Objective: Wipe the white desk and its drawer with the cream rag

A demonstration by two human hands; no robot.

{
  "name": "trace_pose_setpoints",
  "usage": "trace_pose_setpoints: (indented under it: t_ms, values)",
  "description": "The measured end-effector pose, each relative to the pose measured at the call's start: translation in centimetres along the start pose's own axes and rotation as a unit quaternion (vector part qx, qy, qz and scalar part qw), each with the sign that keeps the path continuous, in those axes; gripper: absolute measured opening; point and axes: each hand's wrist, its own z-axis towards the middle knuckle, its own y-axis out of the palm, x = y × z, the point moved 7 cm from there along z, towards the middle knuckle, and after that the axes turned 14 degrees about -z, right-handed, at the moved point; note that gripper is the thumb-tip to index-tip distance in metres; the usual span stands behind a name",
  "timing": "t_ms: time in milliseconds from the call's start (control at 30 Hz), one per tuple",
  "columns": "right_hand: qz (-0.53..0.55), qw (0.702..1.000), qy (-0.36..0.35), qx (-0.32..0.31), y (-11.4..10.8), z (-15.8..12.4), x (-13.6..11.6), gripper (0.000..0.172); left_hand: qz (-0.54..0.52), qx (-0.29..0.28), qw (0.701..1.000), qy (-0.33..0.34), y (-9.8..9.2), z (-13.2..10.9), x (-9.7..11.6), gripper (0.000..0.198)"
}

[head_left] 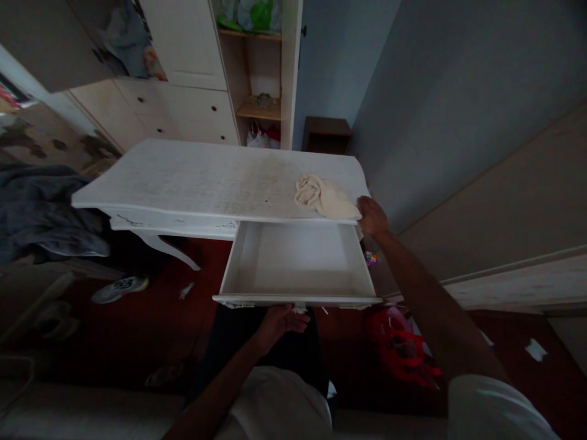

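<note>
A white drawer (pixel 302 260) is pulled far out of the white desk (pixel 192 177), and its inside is bare. My left hand (pixel 280 324) is at the middle of the drawer front, its fingers curled at the small knob (pixel 299 308). At the desk's front right corner, my right hand (pixel 372 215) grips the edge of the top, with its fingers partly hidden. Touching or just beside those fingers is the end of a crumpled cream cloth (pixel 328 197), which lies on the desktop behind the drawer. Dark smudges mark the desktop left of the cloth.
White cabinets (pixel 192 113) with an open shelf section stand behind the desk, near a small brown stand (pixel 328 131). A red bag (pixel 398 345) is on the floor at right. On the left are a shoe (pixel 120 289) and grey bedding (pixel 46 211).
</note>
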Motion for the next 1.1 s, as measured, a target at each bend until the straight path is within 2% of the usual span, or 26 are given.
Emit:
trace_pose_setpoints:
  t_ms: [200,433,633,900,1100]
  values:
    - [-0.016,1.0,0.0,0.008,-0.2,-0.1,-0.2,0.048,0.001,0.023,0.999,0.025,0.1,1.5,1.2,0.037]
    - [-0.023,1.0,0.0,0.021,-0.3,-0.2,-0.4,0.049,-0.002,0.054,0.997,0.046,0.1,3.9,4.2,0.026]
    - [-0.033,0.999,0.007,0.027,-0.6,-0.4,-0.5,0.05,-0.004,0.081,0.994,0.068,0.6,6.4,6.3,0.024]
    - [-0.005,0.999,0.015,0.028,-0.8,-0.5,-0.5,0.051,-0.119,0.121,0.983,0.066,2.5,10.1,7.9,0.021]
    - [0.003,0.999,0.022,0.027,-0.9,-0.7,-0.4,0.051,-0.188,0.13,0.97,0.083,3.7,12.8,9.8,0.02]
